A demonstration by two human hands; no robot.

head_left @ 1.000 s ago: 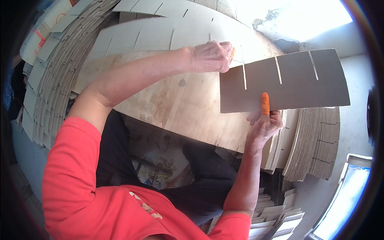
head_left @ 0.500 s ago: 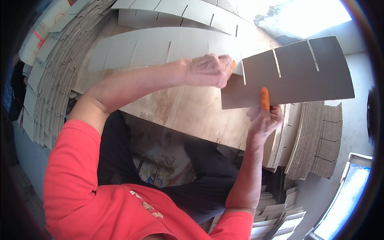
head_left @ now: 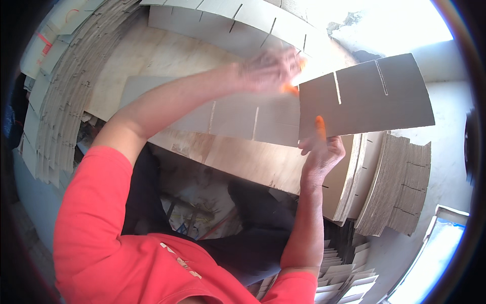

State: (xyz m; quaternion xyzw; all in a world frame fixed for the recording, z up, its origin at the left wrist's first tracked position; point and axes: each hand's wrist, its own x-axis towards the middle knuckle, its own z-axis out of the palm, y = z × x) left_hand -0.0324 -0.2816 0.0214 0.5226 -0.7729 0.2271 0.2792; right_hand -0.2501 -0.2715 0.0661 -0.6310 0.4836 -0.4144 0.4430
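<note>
My right hand grips a grey slotted cardboard strip near its lower left corner. An orange finger cot on that thumb rests against the face, while the other fingers are partly behind it. Two slots run down from the strip's upper edge. Above its left end, my left hand is smeared by motion, with orange cots on some digits; its grip cannot be made out. Another slotted cardboard strip lies on the wooden board beneath my left forearm, its right end against the held strip.
Tall stacks of cardboard strips stand at the left. A long slotted strip lies across the board's far side. More stacked cardboard stands at the right, and loose cardboard pieces fan out lower right.
My left hand has lifted slightly away from the strip's left end. My right hand and its strip have shifted left. The strip on the board now sits nearer me, its slots along the near edge.
</note>
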